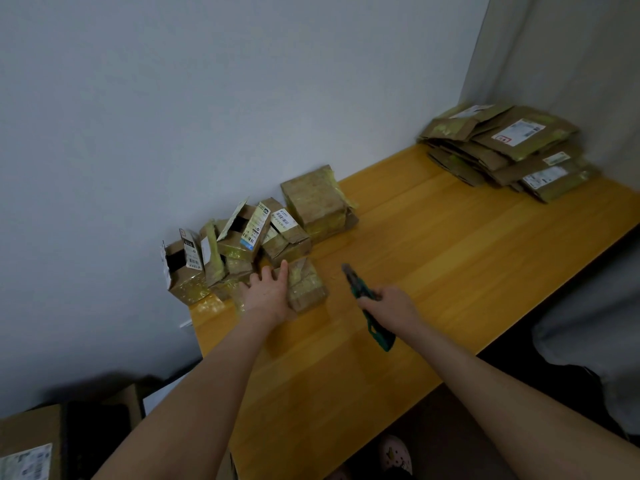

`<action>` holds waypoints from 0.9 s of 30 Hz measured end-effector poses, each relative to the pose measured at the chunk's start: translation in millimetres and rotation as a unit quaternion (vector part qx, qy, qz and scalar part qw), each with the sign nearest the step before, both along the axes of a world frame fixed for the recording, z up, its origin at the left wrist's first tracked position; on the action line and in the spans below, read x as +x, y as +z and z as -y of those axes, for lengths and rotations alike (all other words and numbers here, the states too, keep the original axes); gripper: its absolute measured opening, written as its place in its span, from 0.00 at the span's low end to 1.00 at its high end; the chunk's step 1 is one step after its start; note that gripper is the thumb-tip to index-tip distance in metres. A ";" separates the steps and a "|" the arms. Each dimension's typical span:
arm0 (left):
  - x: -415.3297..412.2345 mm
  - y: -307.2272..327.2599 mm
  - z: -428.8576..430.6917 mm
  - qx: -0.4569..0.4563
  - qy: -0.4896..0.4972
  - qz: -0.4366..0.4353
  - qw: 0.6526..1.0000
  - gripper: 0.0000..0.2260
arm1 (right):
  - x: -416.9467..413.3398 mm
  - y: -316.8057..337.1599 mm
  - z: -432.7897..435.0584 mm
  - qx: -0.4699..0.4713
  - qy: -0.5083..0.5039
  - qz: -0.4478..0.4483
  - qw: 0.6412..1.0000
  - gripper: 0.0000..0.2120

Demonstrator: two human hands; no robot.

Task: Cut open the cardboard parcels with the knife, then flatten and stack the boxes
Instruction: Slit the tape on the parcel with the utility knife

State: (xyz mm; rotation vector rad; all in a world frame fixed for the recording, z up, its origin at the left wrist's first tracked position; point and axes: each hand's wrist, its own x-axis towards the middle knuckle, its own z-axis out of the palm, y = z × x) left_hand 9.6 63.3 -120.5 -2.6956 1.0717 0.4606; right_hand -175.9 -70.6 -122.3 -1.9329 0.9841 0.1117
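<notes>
- Head view: the left hand (268,294) lies with its fingers straight against the small taped parcel (306,287) on the table (433,254). The thumb is hard to make out.
- Just right of that parcel, the right hand (388,306) is curled round the green knife (360,289). Its middle is hidden and the blade is blurred.
- Behind the parcel: a cluster of parcels (249,237), some gaping.
- Far right of it: the flattened stack (512,147).
- Floor box (27,445), cut off by the frame.
</notes>
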 end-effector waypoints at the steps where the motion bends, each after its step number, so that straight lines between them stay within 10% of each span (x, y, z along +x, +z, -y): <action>1: -3.3 2.5 1.5 -0.014 0.019 0.000 1.000 0.53 | 2.7 -0.9 -1.9 0.045 -0.056 0.029 0.997 0.10; 10: -40.2 6.3 10.2 -0.152 0.146 -0.079 0.974 0.44 | 63.3 0.3 -17.2 0.292 -0.219 0.114 0.924 0.20; 14: -25.9 15.4 1.2 -0.342 0.230 -0.109 0.905 0.18 | 76.2 1.3 -14.0 0.257 -0.181 0.143 0.939 0.18; 19: -7.6 27.7 -4.0 -0.383 0.205 -0.075 0.898 0.32 | 105.4 24.5 -7.2 0.145 -0.086 0.169 0.971 0.16; 27: 3.8 29.4 2.4 -0.288 0.164 -0.056 0.942 0.21 | 105.2 4.5 -3.2 0.121 -0.062 0.086 0.987 0.16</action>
